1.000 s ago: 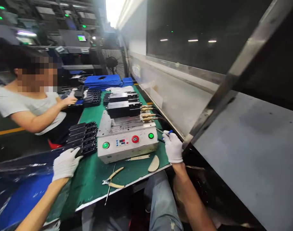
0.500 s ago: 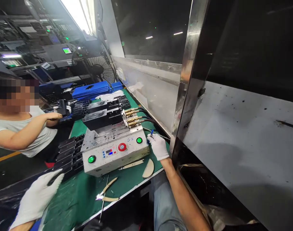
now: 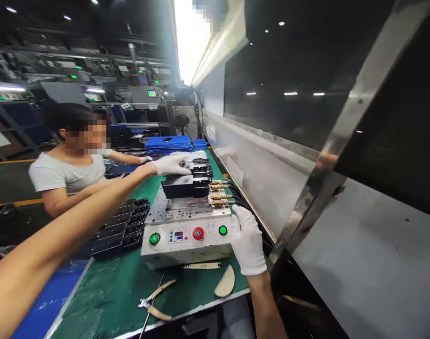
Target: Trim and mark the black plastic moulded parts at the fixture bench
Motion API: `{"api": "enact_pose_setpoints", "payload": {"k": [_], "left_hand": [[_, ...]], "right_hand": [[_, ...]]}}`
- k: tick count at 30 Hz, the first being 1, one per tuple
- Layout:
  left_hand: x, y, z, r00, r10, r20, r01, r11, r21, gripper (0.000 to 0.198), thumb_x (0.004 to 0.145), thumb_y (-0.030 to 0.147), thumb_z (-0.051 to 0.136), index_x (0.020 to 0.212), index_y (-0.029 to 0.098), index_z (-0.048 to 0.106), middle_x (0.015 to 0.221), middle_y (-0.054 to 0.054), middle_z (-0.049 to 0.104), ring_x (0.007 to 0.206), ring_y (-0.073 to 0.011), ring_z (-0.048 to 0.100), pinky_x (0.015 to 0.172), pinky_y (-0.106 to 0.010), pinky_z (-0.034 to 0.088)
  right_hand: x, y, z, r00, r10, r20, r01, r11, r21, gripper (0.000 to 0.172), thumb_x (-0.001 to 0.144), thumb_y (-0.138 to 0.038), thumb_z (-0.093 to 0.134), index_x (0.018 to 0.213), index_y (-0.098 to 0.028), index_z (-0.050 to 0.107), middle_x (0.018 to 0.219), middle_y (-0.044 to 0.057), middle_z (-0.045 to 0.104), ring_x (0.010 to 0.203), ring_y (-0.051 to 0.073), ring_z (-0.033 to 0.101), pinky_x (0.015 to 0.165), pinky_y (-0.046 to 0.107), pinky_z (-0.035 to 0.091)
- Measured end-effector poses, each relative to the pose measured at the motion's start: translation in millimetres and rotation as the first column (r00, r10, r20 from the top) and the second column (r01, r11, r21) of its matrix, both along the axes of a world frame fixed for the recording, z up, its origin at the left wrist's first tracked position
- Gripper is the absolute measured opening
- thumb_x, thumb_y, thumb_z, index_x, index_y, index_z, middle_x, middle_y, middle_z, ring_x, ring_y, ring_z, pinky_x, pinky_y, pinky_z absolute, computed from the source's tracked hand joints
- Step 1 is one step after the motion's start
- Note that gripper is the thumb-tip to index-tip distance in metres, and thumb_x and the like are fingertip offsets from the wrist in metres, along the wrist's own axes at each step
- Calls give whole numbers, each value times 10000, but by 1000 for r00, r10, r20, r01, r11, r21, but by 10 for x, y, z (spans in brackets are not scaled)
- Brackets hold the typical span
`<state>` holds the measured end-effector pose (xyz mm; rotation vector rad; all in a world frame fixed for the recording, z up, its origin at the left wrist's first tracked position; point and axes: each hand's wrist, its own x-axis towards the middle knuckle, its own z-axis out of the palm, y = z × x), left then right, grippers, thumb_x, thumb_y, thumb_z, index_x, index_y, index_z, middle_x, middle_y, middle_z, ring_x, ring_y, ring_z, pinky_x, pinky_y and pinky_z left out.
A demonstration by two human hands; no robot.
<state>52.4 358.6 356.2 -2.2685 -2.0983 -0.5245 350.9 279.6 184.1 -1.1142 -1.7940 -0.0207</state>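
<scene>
Okay, on my feed a black rectangular block (image 3: 182, 187) sits on the steel plate of a white press with a control panel (image 3: 172, 247), brass hose fittings (image 3: 219, 194) along its right side. The left white-gloved grip (image 3: 171, 165) reaches over it, fingers (image 3: 183, 164) at a second black block (image 3: 203, 172) behind; I cannot tell whether they pinch it. The right white-gloved grip (image 3: 246, 240) lies against the press's right corner, and I cannot tell whether it holds anything. Black trays (image 3: 121, 230) lie on the green tabletop (image 3: 109, 301).

Left hand (image 3: 171, 165) — gloved, over a black fixture (image 3: 185, 187).
</scene>
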Motion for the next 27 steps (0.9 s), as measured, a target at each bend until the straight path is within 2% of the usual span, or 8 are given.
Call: {"api": "enact_pose_setpoints", "payload": {"k": [3,7,10,13,17,21,24,27], "left_hand": [[48,306,167,994,-89,-67,74,977,-199,385,666,391,842,945,145,743,932,-86,789,856,-211,673,850,-348,525],[-104,410,626,991,-124,-50,114,979,-169,510,584,428,846,1007,162,743,979,-73,787,826,-213,644,771,-315,478],[-287,189,965,994,-112,-3,112,993,-26,600,656,524,788,1109,142,693,1074,-95,759,875,-216,631,764,-310,451],[-469,-385,917,992,-116,53,112,991,74,606,709,598,737,1131,170,660,1069,-59,737,885,-204,629,749,-298,442],[-824,-1555,171,967,-71,246,50,995,91,553,726,586,743,1127,213,667,1041,-11,739,948,-211,665,806,-285,468],[-1310,-2616,-893,840,314,443,-259,949,-181,453,696,538,754,1020,227,703,966,-8,766,875,-228,697,712,-295,460],[-1575,-3073,-1564,747,542,385,-440,837,-325,297,695,446,704,878,213,702,865,-50,777,802,-262,710,667,-322,436],[-1633,-3293,-1993,688,653,317,-539,752,-380,241,746,393,628,908,229,699,940,-93,801,875,-306,740,716,-355,463]], "right_hand": [[-436,228,506,976,202,82,-212,967,139,374,1059,-295,514,1343,-131,693,1309,165,734,1239,268,675,1108,425,512],[-1057,637,974,876,249,412,-281,959,18,533,959,-370,683,1420,-107,628,1401,207,678,1300,334,632,1090,475,490],[-1406,819,1177,743,249,621,-215,968,-132,623,856,-420,779,1391,-130,647,1354,202,702,1236,374,653,1022,491,484],[-1554,917,1315,678,306,668,-211,952,-221,570,767,-429,835,1265,-174,726,1192,151,767,1097,341,703,956,428,490],[-1379,1129,1713,720,342,604,-237,939,-250,436,788,-465,779,1137,-205,752,1092,93,774,956,266,717,788,335,510],[-1161,1002,2283,853,381,356,-371,923,-100,556,775,-517,765,1225,-198,694,1164,111,744,1004,302,704,843,392,536],[-1447,291,2185,601,636,484,-668,732,-133,423,815,-373,770,1212,-252,690,1188,75,739,1042,263,690,916,378,531],[-2148,-554,1385,123,733,669,-827,448,-339,343,790,-262,775,1125,-268,702,1064,22,760,976,227,695,884,338,534]]}}
